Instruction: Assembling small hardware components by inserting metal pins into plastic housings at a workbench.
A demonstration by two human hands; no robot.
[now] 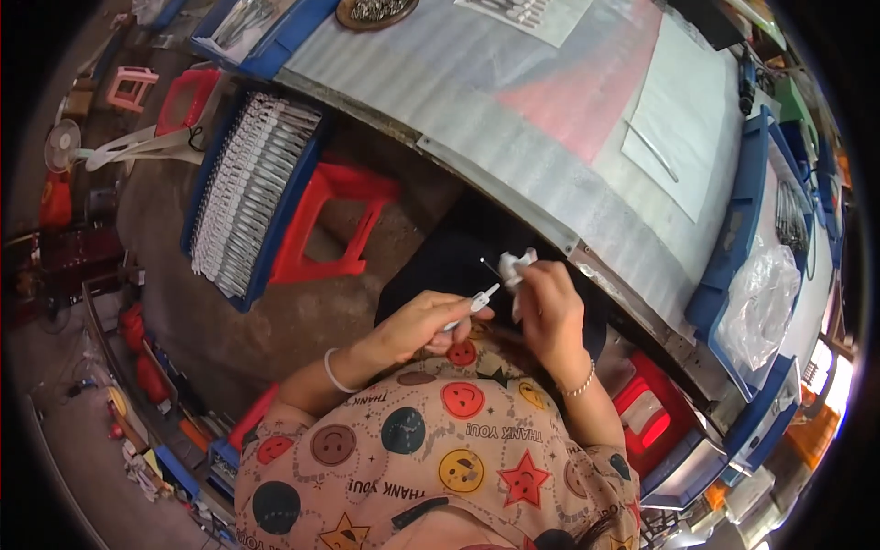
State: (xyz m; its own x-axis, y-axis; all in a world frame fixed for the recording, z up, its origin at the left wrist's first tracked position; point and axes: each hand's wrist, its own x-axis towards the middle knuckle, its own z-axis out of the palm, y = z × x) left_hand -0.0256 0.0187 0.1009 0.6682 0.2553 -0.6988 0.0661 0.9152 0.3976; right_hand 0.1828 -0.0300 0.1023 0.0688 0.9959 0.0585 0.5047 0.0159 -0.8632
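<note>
My left hand (423,325) is closed around a small white and grey handle-like piece (483,298), whose narrow tip points up and to the right. Just to its right, my right hand (554,312) pinches a crumpled white cloth or tissue (517,266). A thin dark rod with a bright tip (484,261) sticks out leftward from that wad; where it ends inside the cloth is hidden. Both hands are above my lap, close together, and the two held things do not touch.
A worktable (422,87) spans ahead, with a paper sheet and a slim metal rod (653,151) on it. To the left, a blue tray (247,197) of several silver-white pieces rests by a red stool (335,220). Blue bins (733,238) line the right side.
</note>
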